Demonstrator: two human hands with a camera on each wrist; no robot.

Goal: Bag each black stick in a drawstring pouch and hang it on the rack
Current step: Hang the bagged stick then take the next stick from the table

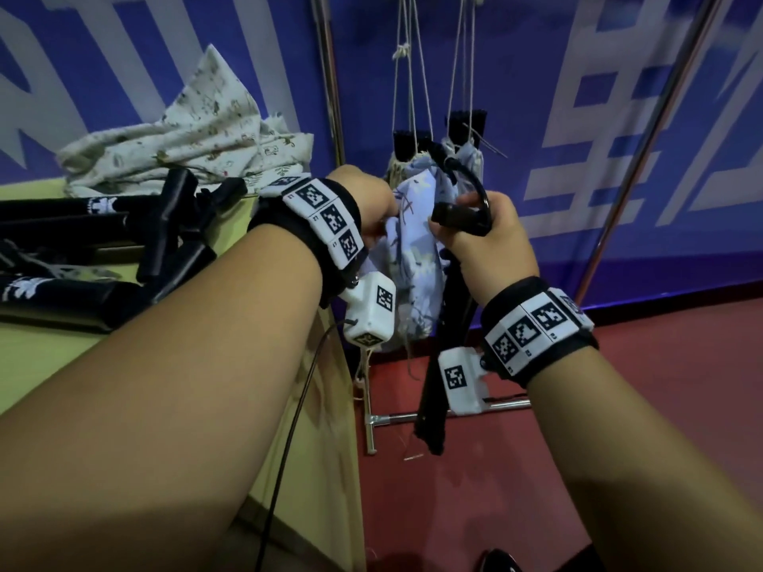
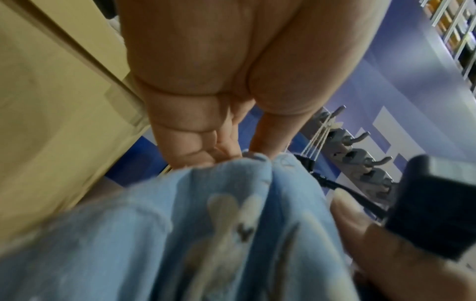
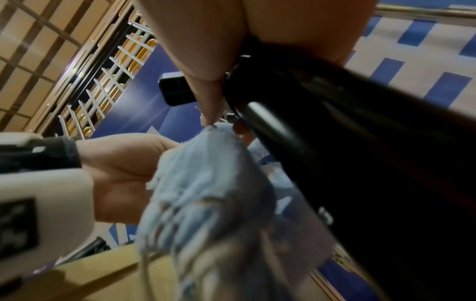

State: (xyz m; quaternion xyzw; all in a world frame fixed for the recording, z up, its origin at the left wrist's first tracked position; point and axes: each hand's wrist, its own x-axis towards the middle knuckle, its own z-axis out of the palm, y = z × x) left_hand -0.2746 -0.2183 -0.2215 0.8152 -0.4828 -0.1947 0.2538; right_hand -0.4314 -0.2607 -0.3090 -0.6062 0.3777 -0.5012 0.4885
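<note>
- Red floor (image 1: 619, 427) lies under both hands, with a yellow table (image 1: 62, 365) to the left of the left hand.
- Left hand (image 1: 367, 200) pinches the rim of a light blue drawstring pouch (image 1: 413, 249).
- Right hand (image 1: 491, 237) grips a black stick (image 1: 454, 307), which hangs down just beside the pouch, its looped strap over the fingers.
- Left of the left hand, more black sticks (image 1: 82, 225) lie on the table with white print too blurred to read; a heap of patterned pouches (image 1: 186, 138) lies behind.
- Beyond the hands, two filled pouches (image 1: 466, 154) hang on strings from the rack (image 1: 330, 97), black tops showing.
- Farthest, a blue banner (image 1: 619, 117) carries large white characters, only partly in view.
</note>
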